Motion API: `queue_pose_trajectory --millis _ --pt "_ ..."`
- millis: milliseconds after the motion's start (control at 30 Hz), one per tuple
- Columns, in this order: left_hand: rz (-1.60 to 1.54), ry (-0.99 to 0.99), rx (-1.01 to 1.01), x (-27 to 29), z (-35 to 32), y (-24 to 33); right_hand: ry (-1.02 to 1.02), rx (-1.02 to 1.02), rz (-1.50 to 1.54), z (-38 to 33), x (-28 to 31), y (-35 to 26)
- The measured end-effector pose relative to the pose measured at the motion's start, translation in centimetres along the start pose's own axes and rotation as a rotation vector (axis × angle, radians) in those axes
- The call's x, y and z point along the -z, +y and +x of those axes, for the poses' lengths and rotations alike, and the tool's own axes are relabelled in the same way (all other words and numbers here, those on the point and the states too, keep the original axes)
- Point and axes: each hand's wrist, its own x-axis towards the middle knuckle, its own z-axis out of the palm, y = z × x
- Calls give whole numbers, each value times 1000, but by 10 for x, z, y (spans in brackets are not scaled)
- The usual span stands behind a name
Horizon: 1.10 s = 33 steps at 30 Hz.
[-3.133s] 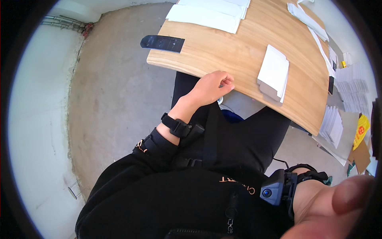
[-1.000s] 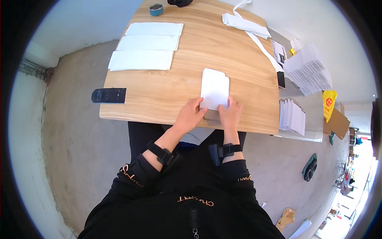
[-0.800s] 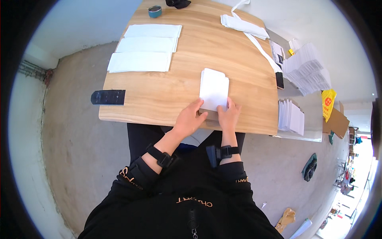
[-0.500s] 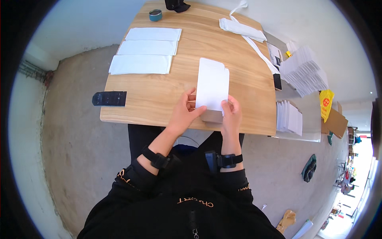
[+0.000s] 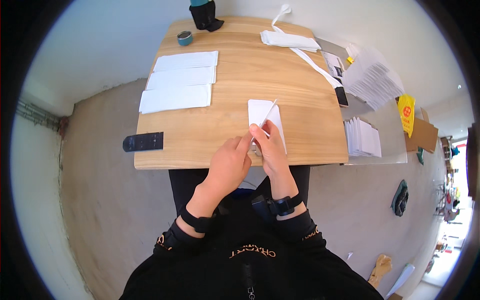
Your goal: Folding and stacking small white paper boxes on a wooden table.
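A thin white card (image 5: pixel 271 111), perhaps a folded paper sleeve, is tilted almost edge-on above the table's near edge. The thumb and fingers of my right hand (image 5: pixel 272 149) pinch its lower part. My left hand (image 5: pixel 228 163) is closed with its fingertips at the card's lower left edge, against the right thumb. Beneath both hands, a second white card (image 5: pixel 257 106) lies flat on the wooden table (image 5: pixel 240 75), its lower part mostly hidden. Between the hands, the held card's lower end is covered by fingers.
Three overlapping white stacks (image 5: pixel 175 98) lie at the left, near a black strip (image 5: pixel 144 142). A teal cup (image 5: pixel 184 38) and a black bag (image 5: pixel 205 16) stand at the back. White straps (image 5: pixel 312 60) cross the far right; paper piles (image 5: pixel 372 82) and upright white cards (image 5: pixel 362 138) sit beside the table.
The white card was facing me between both hands; now it is turned edge-on in my right hand, exposing another card below. My left hand has moved to the right and its fingers have closed.
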Motion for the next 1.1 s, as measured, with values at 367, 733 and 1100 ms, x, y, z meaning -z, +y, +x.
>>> queue_pose_trajectory --millis 367,733,1100 --pt "5 172 -89 -1 -5 -5 -18 -65 165 -13 -5 -10" --pt "-91 26 50 8 -13 5 -54 36 11 -17 1 -20" --pt "-948 103 188 16 -16 -10 -142 279 -507 -38 -10 -29"
